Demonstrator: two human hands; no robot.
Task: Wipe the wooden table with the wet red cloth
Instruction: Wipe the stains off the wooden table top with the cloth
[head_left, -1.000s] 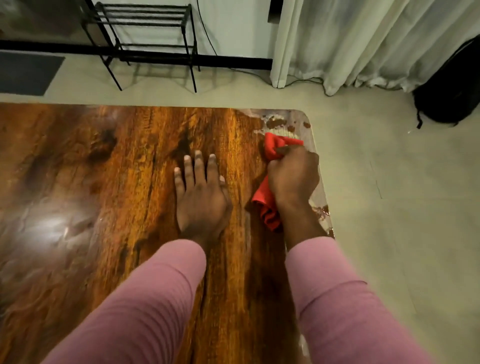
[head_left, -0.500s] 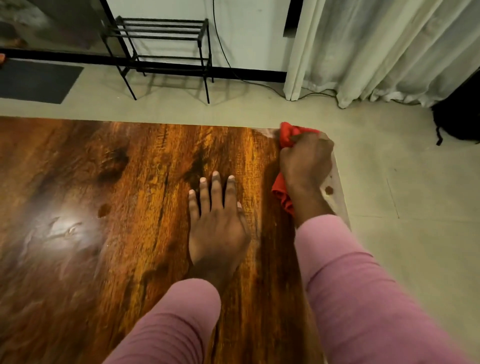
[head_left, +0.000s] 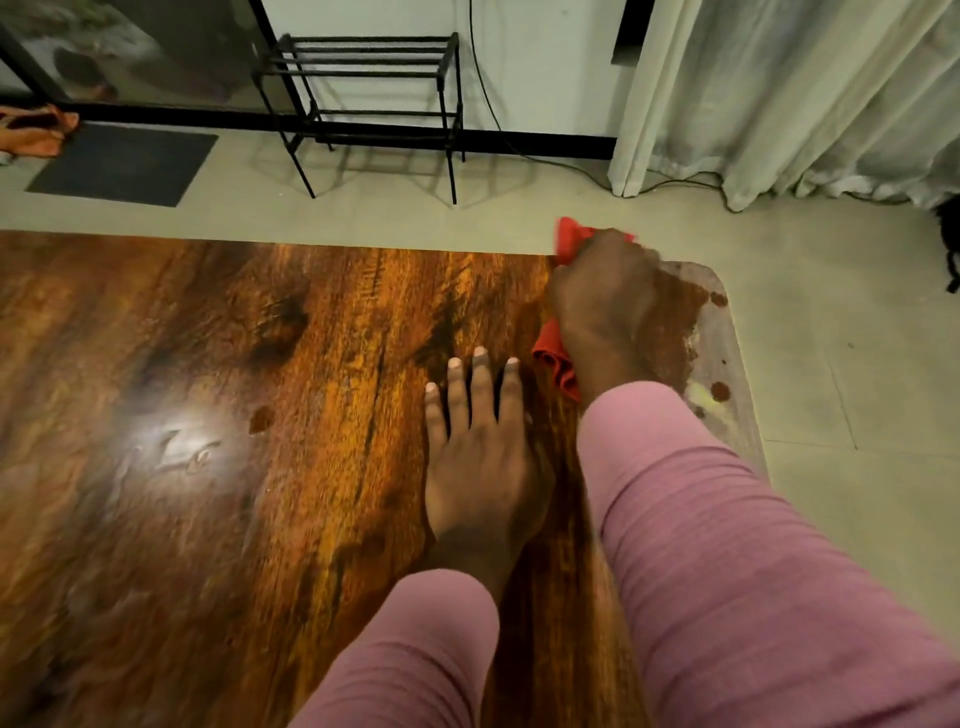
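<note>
The glossy brown wooden table (head_left: 234, 415) fills the lower left of the head view. Its far right corner is worn pale, with dark spots. My right hand (head_left: 605, 296) grips the red cloth (head_left: 558, 358) and presses it on the table at the far edge, just left of that corner. Bits of cloth show beyond my knuckles and below my wrist; the rest is hidden under the hand. My left hand (head_left: 483, 457) lies flat on the table, fingers straight, close to the near side of the cloth.
Beyond the table stands a black metal rack (head_left: 363, 78) against the wall, with a dark mat (head_left: 124, 161) and an orange cloth (head_left: 36, 130) to its left. White curtains (head_left: 779, 104) hang at the right, a cable runs along the floor, and a black bag (head_left: 950, 228) sits at the right edge.
My right hand has pushed the red cloth away from me to the table's far edge and a little left. My left hand has stayed flat on the table.
</note>
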